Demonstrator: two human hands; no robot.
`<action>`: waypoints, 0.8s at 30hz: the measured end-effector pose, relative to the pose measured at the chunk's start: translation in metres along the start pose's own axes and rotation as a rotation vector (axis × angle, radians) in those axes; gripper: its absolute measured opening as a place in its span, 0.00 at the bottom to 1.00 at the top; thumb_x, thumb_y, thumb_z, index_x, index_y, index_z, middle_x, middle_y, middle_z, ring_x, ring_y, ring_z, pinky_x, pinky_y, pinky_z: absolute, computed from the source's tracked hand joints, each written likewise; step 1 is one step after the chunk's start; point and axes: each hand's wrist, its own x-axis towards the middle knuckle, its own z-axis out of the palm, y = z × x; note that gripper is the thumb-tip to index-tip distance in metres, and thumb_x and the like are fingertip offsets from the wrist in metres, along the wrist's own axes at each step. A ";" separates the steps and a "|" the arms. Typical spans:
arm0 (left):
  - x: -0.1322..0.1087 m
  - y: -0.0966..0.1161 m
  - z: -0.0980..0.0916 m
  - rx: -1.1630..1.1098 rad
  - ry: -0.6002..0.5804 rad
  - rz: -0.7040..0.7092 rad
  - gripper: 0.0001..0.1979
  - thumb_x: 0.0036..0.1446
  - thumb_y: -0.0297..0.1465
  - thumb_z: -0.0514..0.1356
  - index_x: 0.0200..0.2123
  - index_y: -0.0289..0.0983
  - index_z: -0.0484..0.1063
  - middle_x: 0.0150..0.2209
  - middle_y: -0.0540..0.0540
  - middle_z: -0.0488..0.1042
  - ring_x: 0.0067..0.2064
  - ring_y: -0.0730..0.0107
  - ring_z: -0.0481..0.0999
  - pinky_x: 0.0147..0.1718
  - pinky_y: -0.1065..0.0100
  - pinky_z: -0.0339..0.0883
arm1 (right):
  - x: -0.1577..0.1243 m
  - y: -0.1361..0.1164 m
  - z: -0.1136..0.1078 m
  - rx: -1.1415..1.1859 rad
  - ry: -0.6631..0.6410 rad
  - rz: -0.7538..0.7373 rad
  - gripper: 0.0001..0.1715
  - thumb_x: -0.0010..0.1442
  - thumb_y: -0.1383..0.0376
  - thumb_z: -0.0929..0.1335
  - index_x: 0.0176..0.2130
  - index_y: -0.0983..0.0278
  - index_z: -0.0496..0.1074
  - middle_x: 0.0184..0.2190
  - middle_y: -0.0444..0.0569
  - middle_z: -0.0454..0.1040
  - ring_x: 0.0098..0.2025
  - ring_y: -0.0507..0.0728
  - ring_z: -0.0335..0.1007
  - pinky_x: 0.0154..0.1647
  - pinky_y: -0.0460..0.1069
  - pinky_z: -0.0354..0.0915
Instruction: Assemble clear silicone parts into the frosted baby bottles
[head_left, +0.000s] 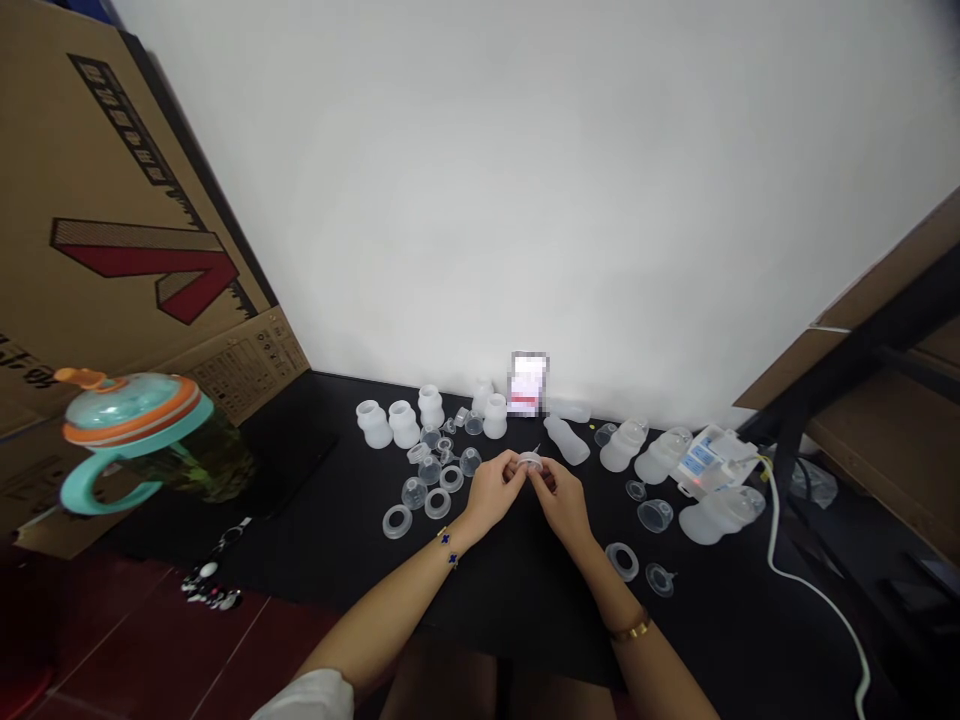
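Both my hands meet over the middle of a black table (517,590). My left hand (491,492) and my right hand (561,498) pinch a small translucent ring-shaped part (529,461) between their fingertips. Several white bottle bodies (405,422) stand in a row behind my left hand. Clear rings and nipples (439,480) lie scattered just left of my left hand. More bottles (634,445) lie on their sides to the right, with a ring (622,560) and a nipple (660,578) beside my right forearm.
A large cardboard box (127,230) leans at the left. A teal and orange handled cup (135,435) stands close on the left. A white and blue packet (709,458) and a white cable (810,585) lie at right. A white wall rises behind.
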 end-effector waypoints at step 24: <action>-0.001 -0.001 -0.001 0.013 -0.001 -0.004 0.13 0.63 0.38 0.56 0.29 0.38 0.68 0.24 0.54 0.68 0.27 0.73 0.66 0.28 0.71 0.54 | -0.001 0.001 -0.001 -0.033 -0.004 -0.018 0.18 0.67 0.54 0.63 0.41 0.61 0.77 0.32 0.48 0.79 0.32 0.58 0.73 0.33 0.49 0.64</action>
